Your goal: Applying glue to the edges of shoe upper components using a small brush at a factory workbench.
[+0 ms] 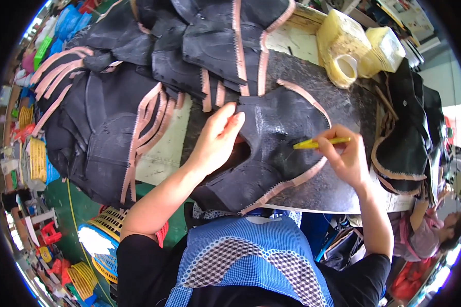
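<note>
We pinch in our right fingers (329,151) a slim yellow pen-like tool (307,144), its long axis pointing left over the black, pink-edged leathery piece (271,123), whose upper-left edge our left fingers (225,111) pinch.

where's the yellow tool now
In the head view, right of centre, the yellow tool is in the right hand, its tip over the frontmost black piece.

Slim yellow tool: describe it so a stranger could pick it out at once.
Find the dark worktop and, just beyond the blue apron, the black piece with pinkish edging. Over its right side, the right hand holds the yellow tool. It is slim, straight and bright, unlike the bulky, paler yellow containers at the upper right.
</note>
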`<action>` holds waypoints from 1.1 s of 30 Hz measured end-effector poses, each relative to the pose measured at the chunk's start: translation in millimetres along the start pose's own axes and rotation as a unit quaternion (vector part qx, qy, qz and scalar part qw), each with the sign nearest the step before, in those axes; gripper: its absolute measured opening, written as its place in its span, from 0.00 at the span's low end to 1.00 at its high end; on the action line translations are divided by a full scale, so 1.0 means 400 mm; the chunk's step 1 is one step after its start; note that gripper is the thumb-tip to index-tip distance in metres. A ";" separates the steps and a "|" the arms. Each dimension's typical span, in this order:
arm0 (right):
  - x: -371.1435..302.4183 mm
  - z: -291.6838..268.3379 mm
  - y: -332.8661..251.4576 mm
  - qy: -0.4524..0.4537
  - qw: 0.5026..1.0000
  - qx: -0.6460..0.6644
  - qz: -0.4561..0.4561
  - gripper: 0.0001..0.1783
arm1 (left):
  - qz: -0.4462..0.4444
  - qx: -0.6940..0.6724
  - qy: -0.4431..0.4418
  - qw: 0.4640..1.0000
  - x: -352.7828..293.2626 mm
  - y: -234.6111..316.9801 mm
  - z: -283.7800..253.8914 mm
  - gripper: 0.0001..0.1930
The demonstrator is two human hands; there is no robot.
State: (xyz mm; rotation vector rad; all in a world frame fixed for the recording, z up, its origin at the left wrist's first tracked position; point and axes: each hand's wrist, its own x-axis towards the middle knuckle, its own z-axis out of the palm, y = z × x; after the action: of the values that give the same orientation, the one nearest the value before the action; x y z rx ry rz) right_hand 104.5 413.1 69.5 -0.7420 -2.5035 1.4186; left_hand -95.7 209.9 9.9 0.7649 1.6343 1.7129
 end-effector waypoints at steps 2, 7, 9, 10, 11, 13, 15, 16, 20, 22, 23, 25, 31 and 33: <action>-0.072 -0.020 0.003 -0.049 0.996 -0.057 0.048 0.14 | -0.035 0.035 -0.016 0.999 0.000 0.002 -0.012 0.07; -0.035 -0.028 0.037 0.103 0.987 0.126 -0.019 0.16 | -0.020 0.086 -0.041 0.995 0.012 -0.010 -0.002 0.08; -0.028 -0.023 0.111 0.158 0.983 0.090 -0.011 0.12 | -0.007 0.065 -0.048 0.997 0.015 -0.001 0.018 0.09; -0.047 -0.031 0.108 0.128 0.991 0.040 0.013 0.12 | 0.015 0.081 -0.028 0.996 0.009 -0.003 0.014 0.09; -0.079 -0.045 0.093 0.099 0.994 -0.012 0.035 0.11 | 0.037 0.096 -0.006 0.995 0.005 -0.002 0.013 0.10; -0.101 -0.067 0.066 0.038 0.994 0.010 0.101 0.11 | 0.018 0.113 -0.001 0.993 0.005 -0.012 0.004 0.10; -0.075 -0.095 0.051 0.005 0.990 0.071 0.122 0.12 | 0.014 0.122 0.005 0.992 0.006 -0.012 0.006 0.10; -0.049 -0.104 0.061 0.038 0.988 0.125 0.085 0.12 | 0.021 0.107 -0.002 0.994 0.014 -0.013 0.014 0.11; 0.069 -0.055 -0.009 -0.013 0.968 0.246 -0.057 0.14 | 0.026 0.104 -0.019 0.994 0.030 -0.024 0.017 0.11; 0.087 -0.019 -0.030 -0.124 0.987 0.088 -0.048 0.10 | 0.019 0.093 -0.019 0.995 0.032 -0.024 0.024 0.09; 0.091 0.009 -0.013 -0.144 0.987 0.041 -0.061 0.09 | 0.017 0.084 -0.017 0.996 0.032 -0.027 0.025 0.09; 0.096 -0.038 -0.030 -0.156 0.982 -0.098 0.033 0.10 | -0.006 0.062 -0.007 0.998 0.026 -0.028 0.008 0.09; 0.135 -0.227 -0.002 0.133 0.982 0.134 -0.012 0.16 | 0.025 0.021 0.013 0.999 0.075 -0.003 0.037 0.06; 0.189 -0.279 -0.008 0.262 0.963 0.053 -0.036 0.16 | 0.033 0.042 0.010 0.999 0.100 0.024 0.049 0.09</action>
State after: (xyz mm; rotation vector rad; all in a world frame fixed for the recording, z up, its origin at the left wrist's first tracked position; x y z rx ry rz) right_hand 80.7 533.8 124.5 -0.8602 -2.0109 1.1337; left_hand -106.0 253.3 19.7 0.8523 1.7207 1.7120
